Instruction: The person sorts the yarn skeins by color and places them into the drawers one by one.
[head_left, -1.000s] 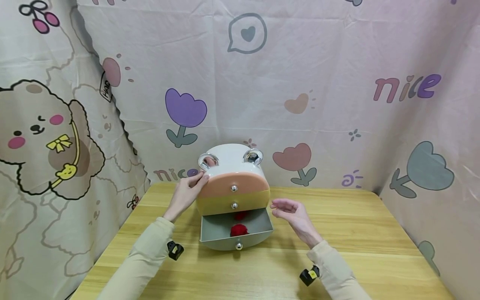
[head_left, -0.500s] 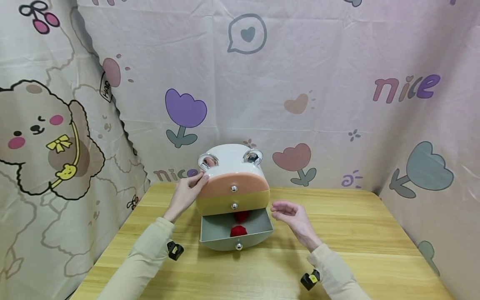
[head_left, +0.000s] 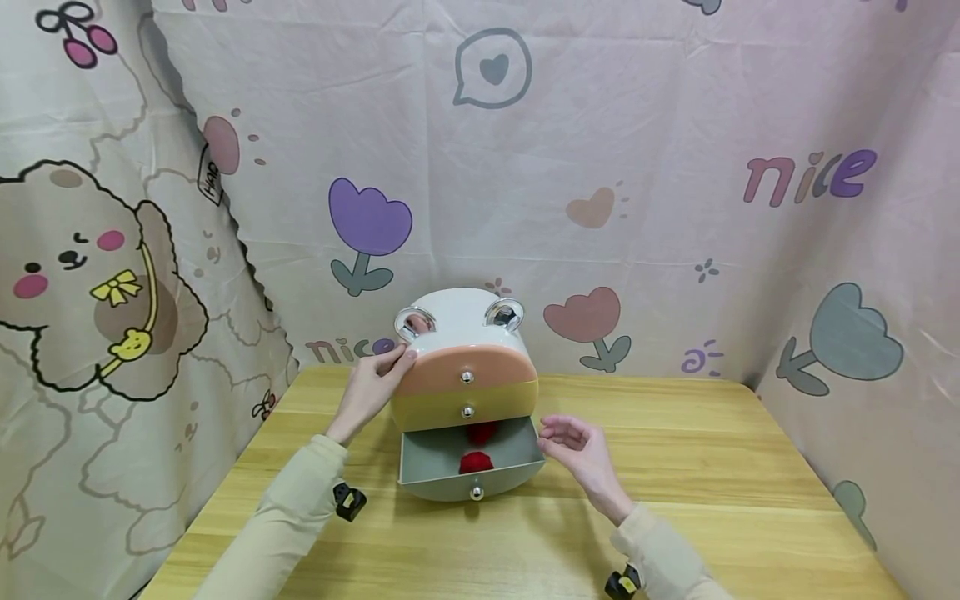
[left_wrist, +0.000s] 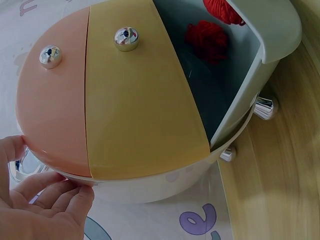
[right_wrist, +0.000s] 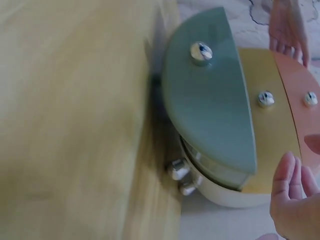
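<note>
A small rounded cabinet (head_left: pixel 467 317) with a white body stands on the table, with a peach top drawer (head_left: pixel 442 371), a yellow middle drawer (head_left: pixel 427 412) and a pulled-out grey-green bottom drawer (head_left: pixel 438 487). Two red yarn balls lie in the bottom drawer, a front yarn ball (head_left: pixel 476 462) and a rear yarn ball (head_left: pixel 481 432) partly hidden under the yellow front. My left hand (head_left: pixel 372 387) grips the cabinet's upper left edge, thumb towards the front. At the bottom drawer's right side, my right hand (head_left: pixel 585 458) holds nothing, its fingers loosely bent.
The cabinet carries two silver ring-shaped ears (head_left: pixel 504 314) on top and round silver knobs (head_left: pixel 477 492) on its drawers. Short silver feet (left_wrist: pixel 265 107) show beneath it. A patterned cloth (head_left: pixel 660 125) hangs behind the wooden table (head_left: pixel 675 467).
My right hand has lowered slightly alongside the open drawer. The yarn balls have shifted a little in the drawer, the rear one showing more. My left hand keeps its place.
</note>
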